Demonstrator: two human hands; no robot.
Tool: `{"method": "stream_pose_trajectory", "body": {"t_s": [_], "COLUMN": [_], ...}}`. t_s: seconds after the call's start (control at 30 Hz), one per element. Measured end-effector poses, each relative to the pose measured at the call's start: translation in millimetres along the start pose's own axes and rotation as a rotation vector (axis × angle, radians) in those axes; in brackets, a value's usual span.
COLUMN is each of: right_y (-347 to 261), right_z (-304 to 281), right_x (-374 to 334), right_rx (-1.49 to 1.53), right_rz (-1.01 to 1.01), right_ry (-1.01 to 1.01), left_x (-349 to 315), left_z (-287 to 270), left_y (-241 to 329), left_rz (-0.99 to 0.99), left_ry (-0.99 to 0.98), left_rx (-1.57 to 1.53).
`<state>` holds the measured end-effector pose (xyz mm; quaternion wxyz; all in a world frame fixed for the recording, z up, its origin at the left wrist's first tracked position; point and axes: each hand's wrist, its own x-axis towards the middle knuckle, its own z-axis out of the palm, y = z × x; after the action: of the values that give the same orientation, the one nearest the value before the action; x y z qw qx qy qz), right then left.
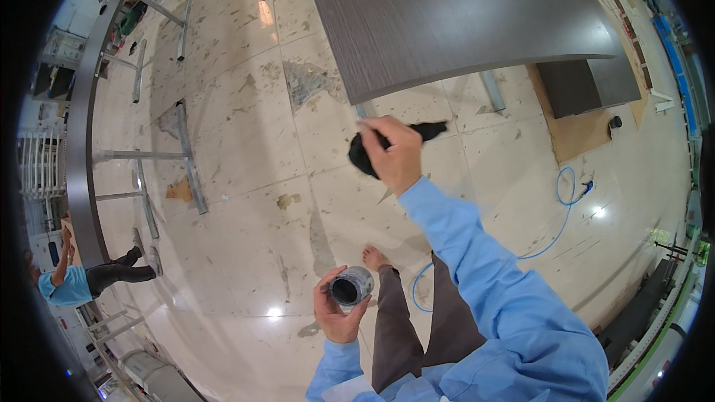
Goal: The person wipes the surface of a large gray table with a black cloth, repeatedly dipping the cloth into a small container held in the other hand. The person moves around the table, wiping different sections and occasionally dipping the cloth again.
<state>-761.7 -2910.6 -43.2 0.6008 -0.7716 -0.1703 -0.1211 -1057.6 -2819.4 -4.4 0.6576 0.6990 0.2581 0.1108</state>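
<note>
My left hand (339, 313), low in the head view, is wrapped round a small round jar (361, 281), its dark mouth turned up. My right hand (398, 156) grips a black cloth (363, 156), whose loose end sticks out to the right. This hand is slightly blurred, and its fingertips come close to the near left corner of a dark wood-grain tabletop (447, 15). Whether they touch the edge, I cannot tell.
A dark box-shaped piece (596, 89) stands on brown cardboard (577, 141) to the right. A blue hose (558, 234) winds over the stained tile floor (246, 253). At left stands another long dark table (82, 149), with a person (71, 283) at its near end.
</note>
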Motion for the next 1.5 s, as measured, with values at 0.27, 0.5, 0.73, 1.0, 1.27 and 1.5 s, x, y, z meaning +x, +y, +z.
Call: {"method": "stream_pose_trajectory", "body": {"t_s": [0.27,0.5,0.73,1.0,1.27,1.5], "right_y": [-3,-7,3,-13,-8,-23], "right_z": [-3,-27,-43,-32,-16,-4], "right_x": [2,24,27,15,6,-6], "right_rx": [-0.023,-0.258,-0.290,-0.151,-0.122,-0.087], "right_rz": [0.047,-0.077,-0.120,-0.032,0.057,-0.016], "right_ry": [-0.007,-0.118,-0.234,0.044,0.020,-0.187], "left_x": [-3,-7,-9,-8,-9,-7], "left_z": [-10,-7,-9,-9,-8,-7], "left_y": [-7,-11,-13,-9,-6,-6], "left_rz": [0.005,-0.029,-0.037,-0.022,-0.042,-0.044], "left_ry": [0.039,0.076,0.089,0.088,0.089,0.089], "left_rx": [-0.041,-0.122,-0.123,-0.125,-0.107,-0.104]}}
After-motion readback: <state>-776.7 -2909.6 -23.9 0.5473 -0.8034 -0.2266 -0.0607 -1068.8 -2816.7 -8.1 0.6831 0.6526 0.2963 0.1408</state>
